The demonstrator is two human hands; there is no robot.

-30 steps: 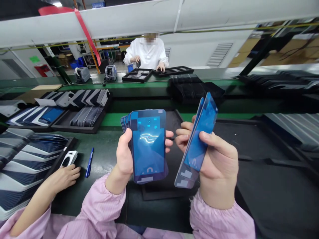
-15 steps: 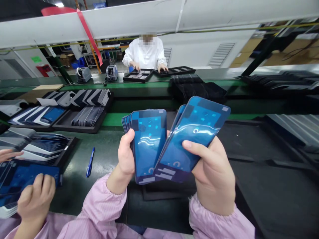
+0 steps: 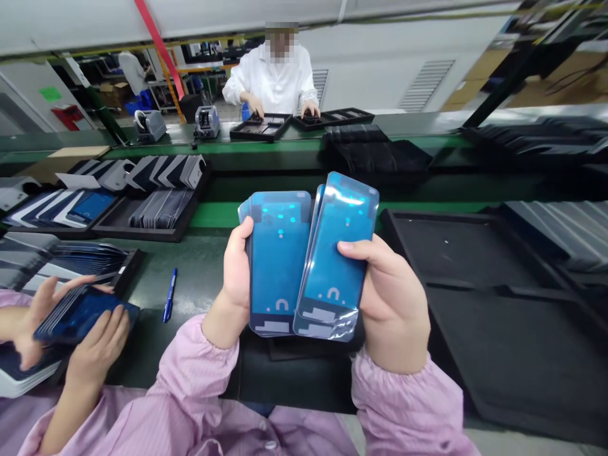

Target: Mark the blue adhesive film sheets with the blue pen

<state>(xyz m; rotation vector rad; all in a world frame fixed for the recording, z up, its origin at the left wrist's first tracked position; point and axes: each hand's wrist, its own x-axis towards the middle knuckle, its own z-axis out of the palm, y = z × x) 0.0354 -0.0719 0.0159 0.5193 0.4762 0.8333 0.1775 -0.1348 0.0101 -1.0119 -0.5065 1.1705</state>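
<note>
My left hand (image 3: 238,272) is closed round a fanned stack of blue film-covered phone back panels (image 3: 280,266), its thumb along the left edge. My right hand (image 3: 392,297) grips a few more of these blue panels (image 3: 338,253), thumb pressed on the front face. The right-hand panels lean slightly right and overlap the lower right of the left-hand stack. Each panel has small cut-outs near the top and a pale label strip at the bottom. The fingers behind both stacks are hidden.
A black tray (image 3: 522,342) lies at my right, grey panels (image 3: 565,234) behind it. A blue pen (image 3: 170,295) lies left of my arm. At far left a co-worker's hands (image 3: 97,345) hold blue panels. Panel-filled trays (image 3: 142,229) stand behind. Across the bench a person in white (image 3: 273,82) handles trays.
My right hand has moved left and turned its panels more upright, closer to the left stack. The co-worker at far left has lifted a stack of panels.
</note>
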